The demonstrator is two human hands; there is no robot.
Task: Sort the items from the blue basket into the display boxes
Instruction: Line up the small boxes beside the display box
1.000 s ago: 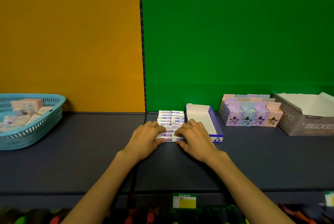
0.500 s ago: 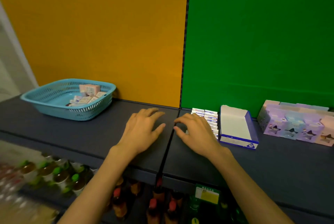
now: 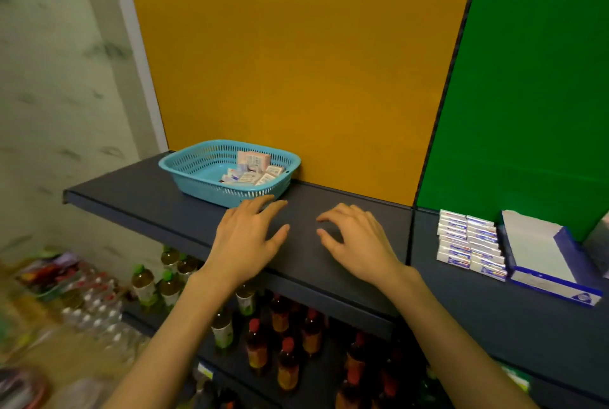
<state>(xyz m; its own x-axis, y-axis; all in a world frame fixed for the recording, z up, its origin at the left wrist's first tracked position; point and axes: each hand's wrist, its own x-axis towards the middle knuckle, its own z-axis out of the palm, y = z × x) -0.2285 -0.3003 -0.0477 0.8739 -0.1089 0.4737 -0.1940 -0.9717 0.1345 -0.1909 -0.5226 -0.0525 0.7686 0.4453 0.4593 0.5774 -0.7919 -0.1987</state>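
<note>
Both hands are empty right now, hovering over the dark shelf (image 3: 329,263). The left hand (image 3: 245,240) has its fingers spread flat, tips just short of the blue basket (image 3: 211,174), which sits right ahead of it and slightly to its left. The right hand (image 3: 357,240) is loosely curled, pinching nothing.

Progress-wise I'd say partway. Off to the right of the right hand there's a neat double row of small white-and-blue packs (image 3: 469,243) laid out just beside the white display box (image 3: 543,257), touching or nearly so, but not in it as far as I can tell. The box looks empty inside. The basket has a handful of items left (image 3: 253,171), including a pink box standing at the back and some flat packets jumbled every which way.

The basket's long axis runs roughly along the shelf, left to right. The display box's runs front to back, with its low open end facing the person.
</note>
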